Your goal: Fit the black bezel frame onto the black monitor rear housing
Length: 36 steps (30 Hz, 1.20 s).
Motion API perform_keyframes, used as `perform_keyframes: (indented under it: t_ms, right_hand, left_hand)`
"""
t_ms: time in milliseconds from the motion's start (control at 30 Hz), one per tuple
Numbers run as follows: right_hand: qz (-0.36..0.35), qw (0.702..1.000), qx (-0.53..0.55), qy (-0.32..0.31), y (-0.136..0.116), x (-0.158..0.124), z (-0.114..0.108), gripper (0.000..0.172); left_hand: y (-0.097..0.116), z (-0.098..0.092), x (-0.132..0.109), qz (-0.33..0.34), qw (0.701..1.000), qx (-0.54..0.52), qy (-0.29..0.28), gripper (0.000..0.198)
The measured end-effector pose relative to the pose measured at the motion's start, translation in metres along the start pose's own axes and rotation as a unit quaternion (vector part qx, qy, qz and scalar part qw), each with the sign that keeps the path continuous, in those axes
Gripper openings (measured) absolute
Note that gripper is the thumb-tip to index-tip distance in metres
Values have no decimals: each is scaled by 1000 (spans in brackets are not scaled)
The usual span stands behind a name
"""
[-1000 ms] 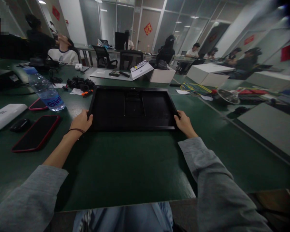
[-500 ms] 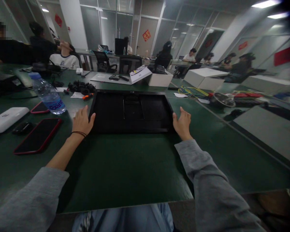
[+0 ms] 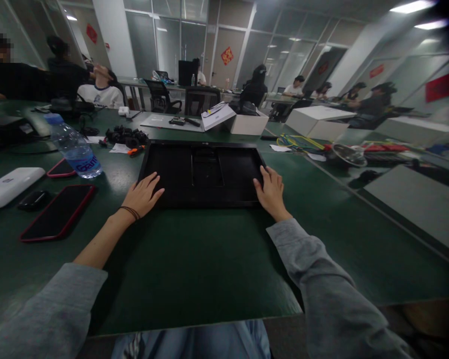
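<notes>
A shallow black rectangular tray-like panel [image 3: 168,174] lies flat on the green table in front of me. It has a raised rim, a recessed middle section and a small pale mark on its far edge, too small to read. My left hand [image 3: 144,195] rests over its front left corner, fingers spread and pointing inward. On the opposite side, my right hand [image 3: 271,193] touches the right rim near the front corner, thumb on the inner side and fingers stretched out along the edge. Neither hand is wrapped round the panel.
On the left are a tilted water bottle [image 3: 77,149], a red-edged phone [image 3: 60,212], another phone [image 3: 62,168], a white device [image 3: 13,185] and a small black case [image 3: 34,199]. Small black parts [image 3: 125,135] lie behind. White boxes [image 3: 249,123], cables [image 3: 297,142] and a metal bowl [image 3: 347,155] stand rightward.
Both hands have shifted inward from the panel's side edges. My left hand now lies over the front left corner, and my right thumb reaches further in. The panel looks unmoved.
</notes>
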State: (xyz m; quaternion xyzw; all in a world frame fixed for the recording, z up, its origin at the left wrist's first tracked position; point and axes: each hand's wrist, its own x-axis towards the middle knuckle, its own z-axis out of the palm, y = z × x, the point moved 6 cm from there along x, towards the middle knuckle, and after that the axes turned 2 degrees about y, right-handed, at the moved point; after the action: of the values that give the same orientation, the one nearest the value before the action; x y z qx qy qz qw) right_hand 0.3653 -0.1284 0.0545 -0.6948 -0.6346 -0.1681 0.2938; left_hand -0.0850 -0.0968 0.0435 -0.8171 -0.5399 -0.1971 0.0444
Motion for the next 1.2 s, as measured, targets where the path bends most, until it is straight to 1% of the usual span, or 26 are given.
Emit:
perform_keyframes:
  t_ms: [67,100,133,200,300,400,500,600,700,800,833,900,967,1000,1067,1100,1133,1200]
  right_hand:
    - [42,999,-16,29,16,2,-4,63]
    - [65,997,-20,33,25,2,-3,64]
    - [86,996,-18,28,34,2,-1,65]
    - [115,993,9,-4,49,2,8,66]
    - [142,987,65,-41,61,2,20,63]
    - [154,984,78,-47,62,1,21,61]
    - [157,983,76,-51,59,1,19,58]
    - [157,983,72,-55,57,1,17,58]
    - [160,983,69,-64,55,1,17,59]
    - [158,982,70,-71,54,1,16,59]
    - [157,983,69,-73,53,0,16,59]
    - [152,983,65,-74,52,0,15,58]
    - [145,985,59,-76,51,0,15,58]
    - [141,985,59,-75,51,0,15,59]
    - [137,986,64,-68,51,0,15,59]
    - [137,986,67,-64,51,0,15,59]
    - [137,986,69,-61,52,0,14,59]
    - [141,986,68,-59,52,0,14,59]
  left_hand:
    - [0,-1,0,0,1000,-13,1,61]
    - [0,-2,0,-2,1000,-19,1,60]
    - [-1,-2,0,-4,1000,-27,0,59]
    - [-1,-4,1,-6,999,-45,-2,57]
    - [-3,-4,2,-4,997,-78,3,54]
    - [-8,-4,4,4,994,-108,31,50]
    - [-16,-4,6,20,987,-140,73,45]
    - [-24,-9,7,18,981,-155,114,40]
    - [-29,-20,8,4,976,-161,146,37]
    - [-40,-42,7,-36,969,-159,187,39]
    - [-49,-52,6,-61,964,-147,212,41]
    - [-76,-75,-3,-125,952,-89,266,43]
    - [-114,-93,-17,-195,941,-4,278,43]
    - [-137,-99,-27,-236,933,43,266,44]
    - [-188,-104,-50,-324,916,114,208,42]
    - [-213,-107,-66,-378,892,149,198,40]
    - [-235,-107,-78,-409,877,183,171,41]
    - [-270,-103,-97,-426,869,229,104,54]
